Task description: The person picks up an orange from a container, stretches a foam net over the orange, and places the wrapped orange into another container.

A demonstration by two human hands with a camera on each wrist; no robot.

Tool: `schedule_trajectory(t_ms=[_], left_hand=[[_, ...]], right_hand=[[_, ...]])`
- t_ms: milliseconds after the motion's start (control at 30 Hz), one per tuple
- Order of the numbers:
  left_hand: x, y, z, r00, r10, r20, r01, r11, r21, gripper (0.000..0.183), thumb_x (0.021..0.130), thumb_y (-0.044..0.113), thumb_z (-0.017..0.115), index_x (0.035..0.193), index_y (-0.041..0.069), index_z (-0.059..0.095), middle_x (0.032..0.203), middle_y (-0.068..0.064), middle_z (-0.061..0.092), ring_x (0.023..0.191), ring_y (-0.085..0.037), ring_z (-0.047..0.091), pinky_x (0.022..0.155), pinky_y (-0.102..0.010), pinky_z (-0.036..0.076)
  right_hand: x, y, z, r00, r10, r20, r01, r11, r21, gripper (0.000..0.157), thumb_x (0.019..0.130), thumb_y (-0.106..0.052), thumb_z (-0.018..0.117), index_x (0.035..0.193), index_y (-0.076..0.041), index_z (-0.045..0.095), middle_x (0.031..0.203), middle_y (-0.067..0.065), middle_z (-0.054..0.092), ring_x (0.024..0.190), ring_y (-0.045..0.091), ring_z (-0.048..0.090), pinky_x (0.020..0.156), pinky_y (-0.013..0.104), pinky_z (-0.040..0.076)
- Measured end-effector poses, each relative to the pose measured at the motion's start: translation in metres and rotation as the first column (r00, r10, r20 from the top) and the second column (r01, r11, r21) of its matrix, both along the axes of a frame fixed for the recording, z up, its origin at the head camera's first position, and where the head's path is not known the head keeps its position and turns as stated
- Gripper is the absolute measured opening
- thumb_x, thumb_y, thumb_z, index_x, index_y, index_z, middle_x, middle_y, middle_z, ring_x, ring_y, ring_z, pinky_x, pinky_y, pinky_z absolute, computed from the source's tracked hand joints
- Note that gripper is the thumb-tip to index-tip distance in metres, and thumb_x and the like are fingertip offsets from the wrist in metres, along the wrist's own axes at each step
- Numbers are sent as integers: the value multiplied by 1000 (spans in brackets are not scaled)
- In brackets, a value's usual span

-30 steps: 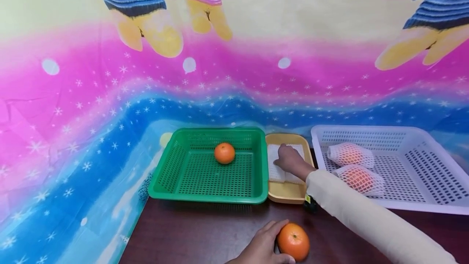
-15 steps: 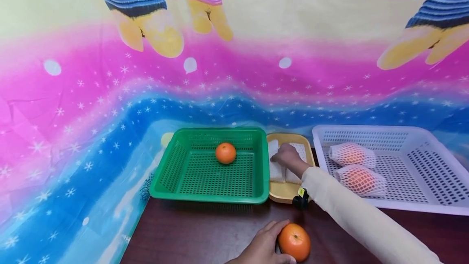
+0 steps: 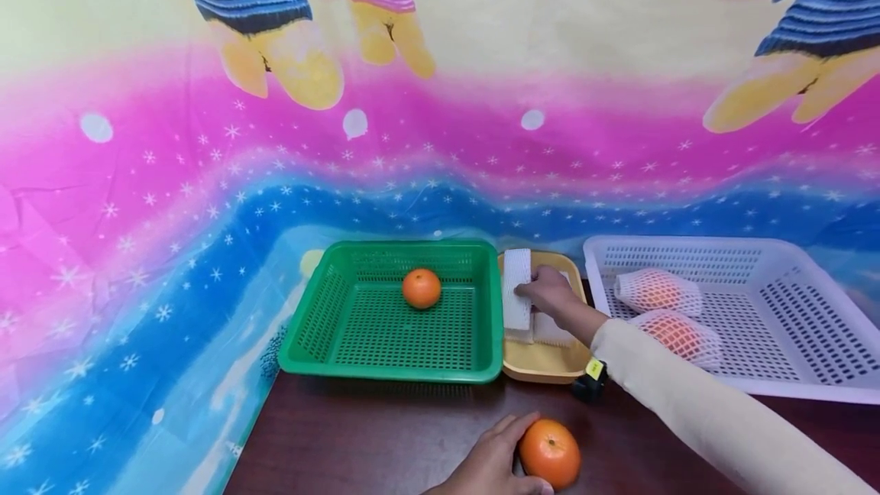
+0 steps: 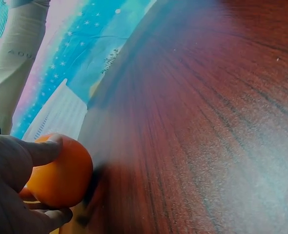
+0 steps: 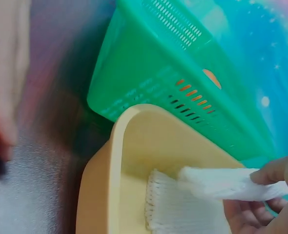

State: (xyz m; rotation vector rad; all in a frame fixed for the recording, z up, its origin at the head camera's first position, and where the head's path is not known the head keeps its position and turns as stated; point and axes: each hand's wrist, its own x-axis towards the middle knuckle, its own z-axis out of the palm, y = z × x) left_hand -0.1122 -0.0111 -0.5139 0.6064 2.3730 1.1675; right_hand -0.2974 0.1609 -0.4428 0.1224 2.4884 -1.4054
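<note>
An orange (image 3: 549, 453) sits on the dark wooden table, gripped by my left hand (image 3: 490, 461), whose thumb and fingers curve round its side; the left wrist view shows the same orange (image 4: 65, 171) between thumb and fingers. Over the tan tray (image 3: 543, 367), my right hand (image 3: 551, 294) pinches a white foam fruit net (image 3: 517, 289). In the right wrist view this flattened net (image 5: 219, 183) is lifted a little above other white nets (image 5: 175, 207) lying in the tray.
Left of the tray stands a green basket (image 3: 390, 373) with one orange (image 3: 422, 289) inside. A white basket (image 3: 777, 386) on the right holds two net-wrapped fruits (image 3: 658, 290), (image 3: 677, 336). A patterned cloth (image 3: 440, 143) hangs behind.
My right hand has picked up a foam net from the tray's stack and raised it slightly. The left hand stays on the orange.
</note>
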Motion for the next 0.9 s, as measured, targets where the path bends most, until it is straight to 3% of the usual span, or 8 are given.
schedule_trajectory(t_ms=[133,433,667,900], left_hand=[[0,-2,-1,1000,-11,-11,11,1000,8,82,83,37,86,152,15,48,137,3,59,120,-3,56,99,-26,51],[6,-1,0,990,-3,-140,4,1000,6,85,81,41,87,152,13,49,142,0,58,126,-8,56,102,-27,51],[6,-2,1,993,13,-118,-13,1000,-1,84,82,41,87,151,14,49,144,1,57,128,-9,55,103,-29,50],[7,-1,1,993,10,-114,-10,1000,-1,84,82,41,87,151,12,49,145,2,57,131,-9,54,105,-28,49]], right_hand=[[4,11,11,999,-30,-31,29,999,-41,32,99,-11,60,123,8,53,126,27,59,111,35,65,84,42,60],[23,36,41,994,-76,-77,66,990,-127,48,100,-14,63,137,12,48,121,21,58,108,28,61,89,36,58],[44,48,56,989,-31,-142,10,989,-147,49,99,-23,68,135,8,54,120,18,63,105,20,63,93,37,58],[69,56,62,965,87,-248,-115,988,-102,47,95,-26,75,128,5,61,122,20,71,102,16,69,83,26,58]])
